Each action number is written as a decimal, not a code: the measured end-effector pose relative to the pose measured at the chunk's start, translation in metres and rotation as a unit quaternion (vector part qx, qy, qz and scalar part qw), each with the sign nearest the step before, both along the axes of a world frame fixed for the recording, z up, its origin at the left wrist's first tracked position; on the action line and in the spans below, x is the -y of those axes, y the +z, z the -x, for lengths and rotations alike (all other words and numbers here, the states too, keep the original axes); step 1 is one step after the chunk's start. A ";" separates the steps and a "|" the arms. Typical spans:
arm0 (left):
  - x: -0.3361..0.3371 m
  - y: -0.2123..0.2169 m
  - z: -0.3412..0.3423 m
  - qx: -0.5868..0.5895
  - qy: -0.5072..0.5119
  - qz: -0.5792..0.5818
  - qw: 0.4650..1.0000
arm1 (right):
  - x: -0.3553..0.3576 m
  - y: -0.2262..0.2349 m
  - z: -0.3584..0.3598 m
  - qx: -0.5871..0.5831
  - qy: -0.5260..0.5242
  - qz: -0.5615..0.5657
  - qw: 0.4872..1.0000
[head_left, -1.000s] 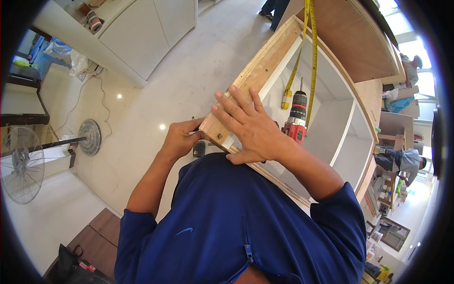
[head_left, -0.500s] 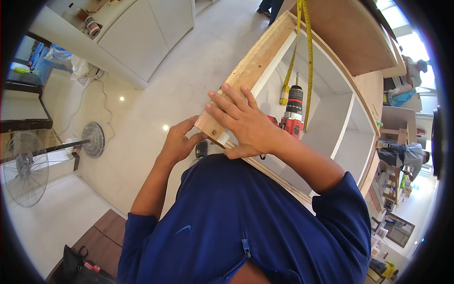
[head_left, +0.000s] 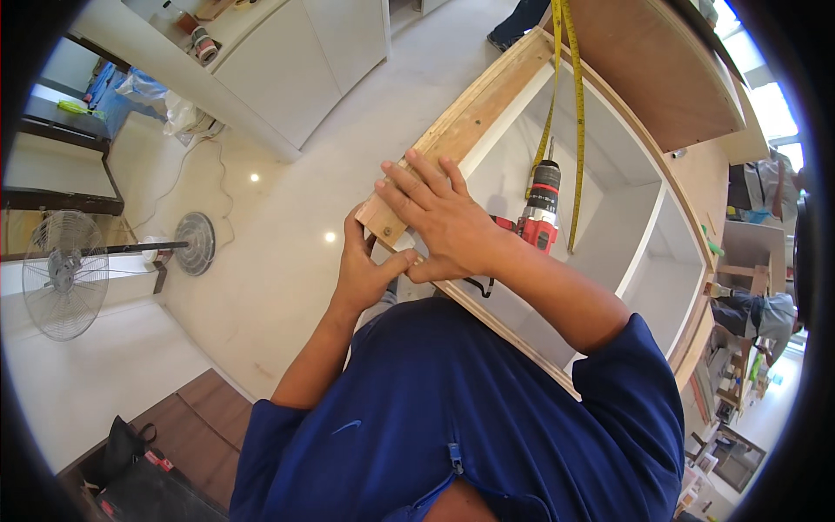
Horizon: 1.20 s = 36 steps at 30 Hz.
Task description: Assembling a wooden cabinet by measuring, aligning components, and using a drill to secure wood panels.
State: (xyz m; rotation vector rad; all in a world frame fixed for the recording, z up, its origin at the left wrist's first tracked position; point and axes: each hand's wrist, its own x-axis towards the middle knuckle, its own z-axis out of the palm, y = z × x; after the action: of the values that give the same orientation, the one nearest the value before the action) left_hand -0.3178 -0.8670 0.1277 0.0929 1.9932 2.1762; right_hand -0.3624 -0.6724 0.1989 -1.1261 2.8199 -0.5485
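- Container: the open wooden cabinet (head_left: 487, 109) is lying ahead and to the right of the wearer, its near edge running beside the blue shirt (head_left: 391, 383).
- Interior: I am counting two white compartments in view, separated by one divider (head_left: 639, 239).
- Contents, larger compartment: one red-and-black drill (head_left: 541, 209) is resting here, bit pointing toward the far side; one black loop (head_left: 484, 285) is showing near the near edge.
- Tape: two yellow lengths of tape measure (head_left: 578, 113) are extending over the far end of the cabinet into the larger compartment.
- Marks: two dark round marks are showing on the end board, one near each hand.
- Left hand (head_left: 361, 270): it is gripping the near corner, fingers along the end face and thumb on the near edge; I cannot tell how the hidden fingertips are sitting.
- Right hand (head_left: 452, 228): it is lying flat with fingers spread across the end board, thumb on the near edge.
- Change: the left thumb, tucked under the corner half a second ago, is now resting just beside the right thumb; the right hand is keeping its spread position, and the drill is remaining inside the cabinet.
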 end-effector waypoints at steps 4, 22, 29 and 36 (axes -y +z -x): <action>0.005 0.007 0.004 -0.018 -0.009 0.029 0.999 | -0.002 -0.003 0.001 0.000 0.001 0.011 1.000; 0.013 0.024 0.002 -0.002 -0.028 0.087 0.996 | -0.007 -0.012 0.000 -0.020 0.008 0.050 0.999; 0.041 0.003 0.019 -0.032 -0.064 0.168 0.983 | -0.005 -0.009 0.002 -0.010 0.013 0.037 0.999; 0.051 0.000 0.048 0.059 -0.133 0.175 0.974 | 0.001 0.001 0.000 -0.005 0.007 -0.001 1.000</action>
State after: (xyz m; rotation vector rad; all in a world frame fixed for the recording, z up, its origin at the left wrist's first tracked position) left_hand -0.3656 -0.9183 0.1282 0.1649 2.1218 1.6073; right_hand -0.3620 -0.6730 0.1997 -1.1494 2.8179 -0.5402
